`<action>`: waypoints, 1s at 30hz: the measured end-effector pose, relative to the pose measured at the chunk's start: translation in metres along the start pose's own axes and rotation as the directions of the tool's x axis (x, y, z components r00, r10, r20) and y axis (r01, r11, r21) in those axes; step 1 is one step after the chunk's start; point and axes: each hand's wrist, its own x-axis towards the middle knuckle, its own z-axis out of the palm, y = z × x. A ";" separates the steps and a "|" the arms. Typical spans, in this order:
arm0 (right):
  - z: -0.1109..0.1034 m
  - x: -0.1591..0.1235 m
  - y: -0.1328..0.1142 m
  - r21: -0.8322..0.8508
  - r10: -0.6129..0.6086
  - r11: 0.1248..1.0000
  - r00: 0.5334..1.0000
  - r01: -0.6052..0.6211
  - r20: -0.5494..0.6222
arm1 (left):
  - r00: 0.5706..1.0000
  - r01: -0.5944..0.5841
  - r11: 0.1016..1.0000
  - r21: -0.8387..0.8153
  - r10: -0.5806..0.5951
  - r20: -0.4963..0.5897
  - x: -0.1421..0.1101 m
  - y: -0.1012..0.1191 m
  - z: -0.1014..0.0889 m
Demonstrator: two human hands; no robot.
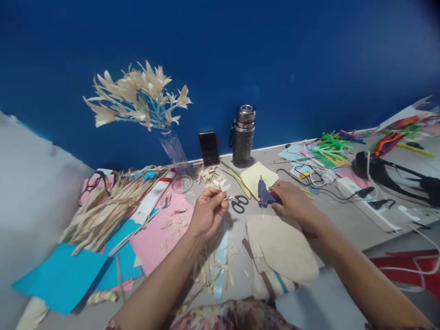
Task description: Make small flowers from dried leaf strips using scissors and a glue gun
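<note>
My left hand (210, 208) is closed in a pinch on a small pale husk flower (222, 185), whose petals point up past the fingertips. Black-handled scissors (239, 205) lie just right of those fingers. My right hand (292, 200) has its fingers around the handle of a blue glue gun (264, 192). The gun's nozzle points away from me, over a pale yellow paper (254, 172). Below the gun lies a folded cream cloth (282, 247). Part of the gun's handle is hidden by my right fingers.
Dried husk strips (113, 206) and blue paper (62, 275) cover the left side. At the back stand a clear vase (175, 149) of husk flowers, a phone (209, 148) and a dark flask (242, 142). A power strip (367, 206) with cords lies right.
</note>
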 end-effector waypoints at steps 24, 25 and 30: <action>-0.046 0.001 -0.137 0.662 0.061 0.690 0.888 0.293 -0.457 | 0.988 -0.101 0.990 0.097 0.111 -0.106 -0.036 0.001 -0.004; -0.046 0.001 -0.138 0.833 0.170 0.509 0.924 0.216 -0.343 | 0.988 -0.090 0.991 0.099 0.101 -0.118 -0.036 0.002 -0.005; -0.040 0.010 -0.151 0.983 0.322 -0.183 0.943 -0.030 0.089 | 0.990 0.047 0.996 0.074 -0.037 -0.134 -0.038 0.000 -0.010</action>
